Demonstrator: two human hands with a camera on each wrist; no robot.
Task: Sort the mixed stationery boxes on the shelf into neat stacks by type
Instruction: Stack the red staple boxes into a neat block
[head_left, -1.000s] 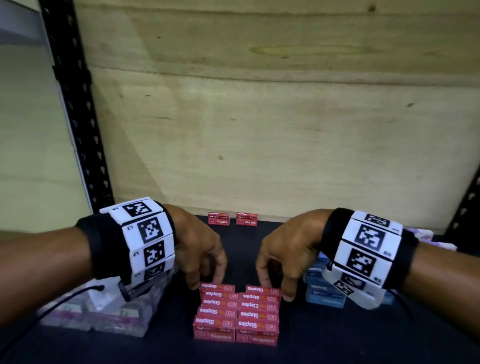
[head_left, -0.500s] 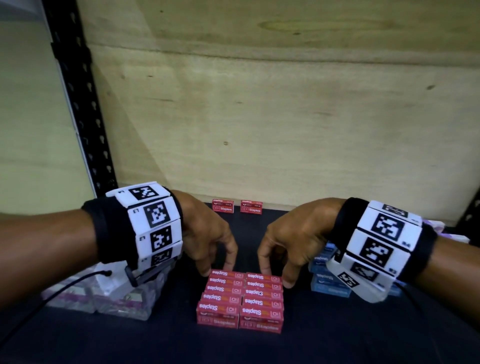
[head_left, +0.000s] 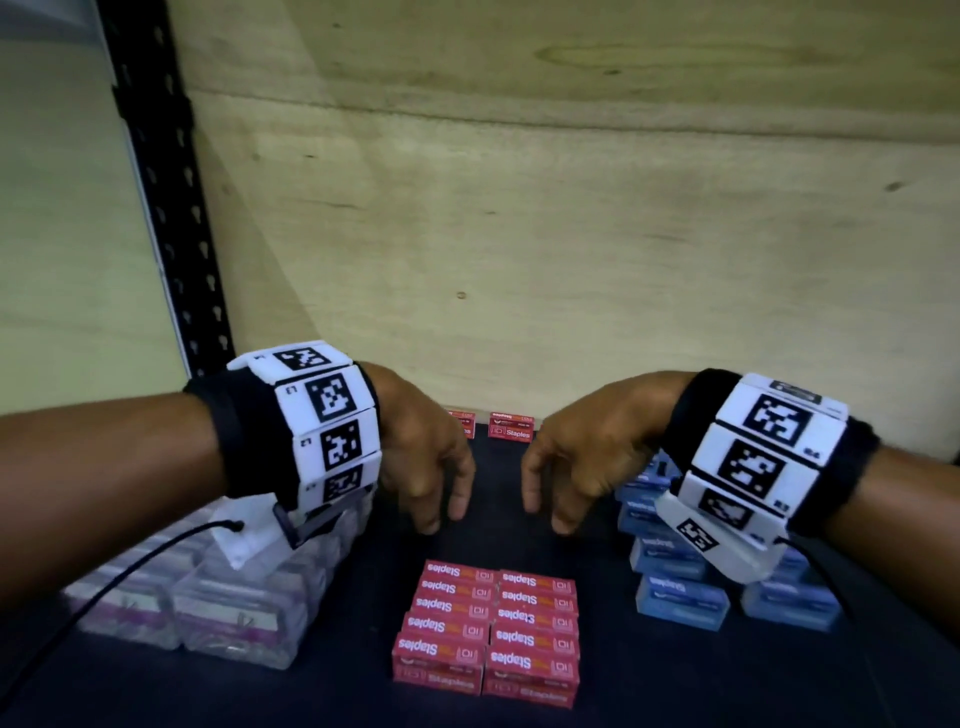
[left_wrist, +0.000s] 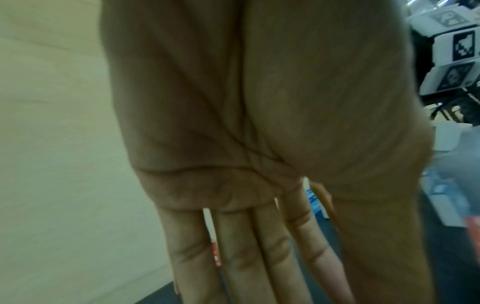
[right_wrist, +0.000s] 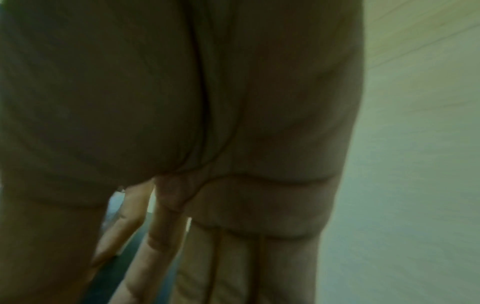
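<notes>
The head view looks forward and down from the shelf's front edge toward its back wall, taking in both wrists from above. Each wrist view sits very close under its own palm, the left hand and the right hand filling the frame, facing along the fingers toward the back edge. All three share the dark shelf surface between the hands.

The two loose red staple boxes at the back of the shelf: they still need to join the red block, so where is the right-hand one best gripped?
Probably by its two short ends, coming from above and in front. The right loose staple box lies flat against the plywood back wall, its neighbour close on its left. The right hand, empty, hangs nearest.
</notes>
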